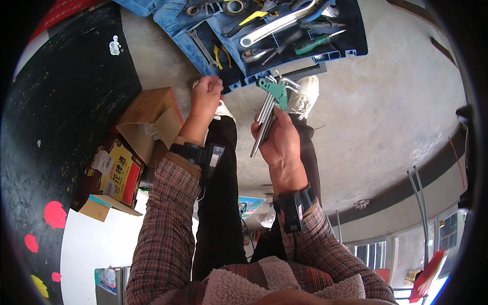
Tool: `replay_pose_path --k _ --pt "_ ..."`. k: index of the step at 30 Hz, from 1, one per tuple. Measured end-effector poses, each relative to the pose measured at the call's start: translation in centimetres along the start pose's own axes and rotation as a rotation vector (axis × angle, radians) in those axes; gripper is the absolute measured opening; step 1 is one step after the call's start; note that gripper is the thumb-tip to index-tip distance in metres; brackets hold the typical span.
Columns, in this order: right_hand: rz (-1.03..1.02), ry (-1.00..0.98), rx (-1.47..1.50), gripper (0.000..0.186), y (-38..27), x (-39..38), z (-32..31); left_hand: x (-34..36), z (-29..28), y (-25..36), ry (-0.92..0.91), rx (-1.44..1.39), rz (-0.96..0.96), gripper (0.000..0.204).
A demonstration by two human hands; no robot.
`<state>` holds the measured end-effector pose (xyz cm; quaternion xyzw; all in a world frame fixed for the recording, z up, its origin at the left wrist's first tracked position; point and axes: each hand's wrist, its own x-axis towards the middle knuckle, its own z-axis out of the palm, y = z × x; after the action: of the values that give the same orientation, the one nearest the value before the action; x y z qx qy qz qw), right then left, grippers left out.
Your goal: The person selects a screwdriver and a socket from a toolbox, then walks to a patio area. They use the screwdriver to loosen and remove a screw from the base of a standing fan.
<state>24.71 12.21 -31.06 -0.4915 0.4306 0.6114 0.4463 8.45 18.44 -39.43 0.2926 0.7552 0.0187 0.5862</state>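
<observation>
A set of hex keys (pixel 263 114) in a green holder rests in my right hand (pixel 282 140). Its long silver arms point down toward me and the bent short ends stick out at the top. My fingers and thumb close around the keys below the holder. Beside the near left edge of the blue toolbox (pixel 185 43) is my left hand (pixel 205 100), its fingers curled together; whether anything is in them is hidden. Inside the box, nearest that hand, lie a combination wrench (pixel 202 48) and yellow-handled pliers (pixel 218 58).
The toolbox also holds a large chrome wrench (pixel 277 24), a green-handled screwdriver (pixel 312 44) and a ratchet (pixel 255 55). To the left stand an open cardboard box (pixel 147 112) and a printed carton (pixel 114 170). My white shoes (pixel 306 96) are close to the box on the grey floor (pixel 376 101).
</observation>
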Motion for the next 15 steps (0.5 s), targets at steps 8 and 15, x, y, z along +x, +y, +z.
replay_pose_path --k 8,15 --pt "-0.098 -0.039 -0.090 0.021 0.2 0.2 0.3 -5.6 -0.2 2.8 -0.285 -0.262 0.033 0.027" --pt "-0.089 -0.098 -0.074 0.018 -0.4 0.0 0.6 -9.8 0.6 3.5 -0.366 -0.275 0.010 0.026"
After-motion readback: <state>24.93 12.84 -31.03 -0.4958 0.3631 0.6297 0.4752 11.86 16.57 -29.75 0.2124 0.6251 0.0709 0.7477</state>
